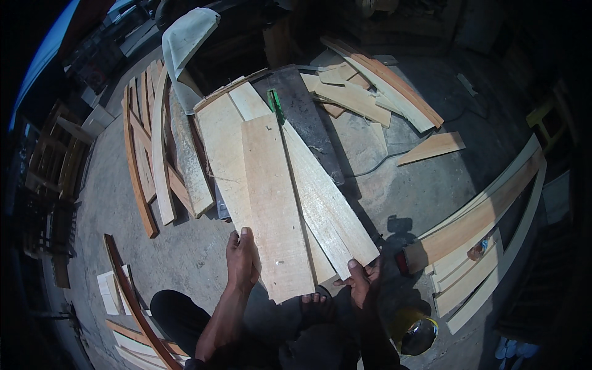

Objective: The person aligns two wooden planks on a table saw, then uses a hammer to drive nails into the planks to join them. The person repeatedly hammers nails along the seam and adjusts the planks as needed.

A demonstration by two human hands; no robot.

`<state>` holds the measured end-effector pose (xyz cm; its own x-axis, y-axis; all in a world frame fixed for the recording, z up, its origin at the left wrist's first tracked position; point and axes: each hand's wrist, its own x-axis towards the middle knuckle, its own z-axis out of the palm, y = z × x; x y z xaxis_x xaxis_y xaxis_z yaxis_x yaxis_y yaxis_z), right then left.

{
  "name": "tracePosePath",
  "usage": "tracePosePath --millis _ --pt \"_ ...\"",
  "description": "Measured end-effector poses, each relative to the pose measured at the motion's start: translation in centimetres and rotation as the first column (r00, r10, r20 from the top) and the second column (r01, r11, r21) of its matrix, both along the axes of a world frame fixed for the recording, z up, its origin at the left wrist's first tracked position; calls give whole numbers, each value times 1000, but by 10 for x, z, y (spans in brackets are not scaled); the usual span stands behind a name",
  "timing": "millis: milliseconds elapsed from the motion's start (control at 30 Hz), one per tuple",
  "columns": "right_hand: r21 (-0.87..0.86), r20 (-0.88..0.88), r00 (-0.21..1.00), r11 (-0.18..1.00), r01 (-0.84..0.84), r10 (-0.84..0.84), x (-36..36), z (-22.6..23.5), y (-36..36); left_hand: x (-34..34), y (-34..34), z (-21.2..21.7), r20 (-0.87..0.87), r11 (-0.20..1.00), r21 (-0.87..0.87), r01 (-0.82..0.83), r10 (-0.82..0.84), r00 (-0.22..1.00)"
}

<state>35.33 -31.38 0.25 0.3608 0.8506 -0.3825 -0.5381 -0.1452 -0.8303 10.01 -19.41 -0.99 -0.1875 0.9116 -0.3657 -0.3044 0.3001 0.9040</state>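
Observation:
A wide, light brown wooden plank point(271, 203) slants away from me over a bench. My left hand point(242, 262) grips its left edge near the close end, thumb on top. To the right lies a paler board point(327, 203), partly under the plank. My right hand point(362, 280) pinches the near right corner of that board, thumb on top and fingers beneath. Small nail-like bits show on the plank's face. Beneath both is a broad pale sheet of wood point(219, 139) on the dark bench top point(302, 111). A narrow green part point(275, 103) stands up beyond the plank's far end.
Long wooden strips point(161, 148) lean at the left. Offcuts point(351, 98) are heaped behind the bench at the right, with a cable point(382, 161) nearby. More boards point(481, 216) lie at the right, others point(132, 296) at the lower left. A round yellow-rimmed container point(435, 330) stands near my right forearm.

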Motion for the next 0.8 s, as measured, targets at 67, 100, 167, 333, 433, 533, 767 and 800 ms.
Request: tracePosePath --millis 67,100,167,333,433,533,767,800 --pt "-6 33 999 1000 10 -10 0 -2 -1 -1 -2 3 -6 1000 -16 18 -19 1000" --pt "-3 64 998 1000 18 -18 -1 -3 -2 -2 -4 6 -13 998 -39 40 -41 999" --pt "-17 88 995 998 57 -55 -3 -6 -5 -4 -8 11 -36 994 -91 63 -67 997" --pt "-141 84 991 983 118 -107 -3 -13 -13 3 -17 15 2 998 -47 33 -33 999" --pt "-95 81 992 990 100 -92 -2 -13 -20 6 -23 15 27 999 -40 18 -16 1000" --pt "-160 106 987 978 135 -119 -3 -8 -26 3 -32 17 10 994 -103 42 -41 999" --pt "-172 131 984 975 142 -120 -2 0 -30 9 -38 22 61 995 -95 34 -28 998" --pt "-171 132 983 974 151 -129 -2 1 -29 10 -37 23 47 994 -101 39 -34 998"
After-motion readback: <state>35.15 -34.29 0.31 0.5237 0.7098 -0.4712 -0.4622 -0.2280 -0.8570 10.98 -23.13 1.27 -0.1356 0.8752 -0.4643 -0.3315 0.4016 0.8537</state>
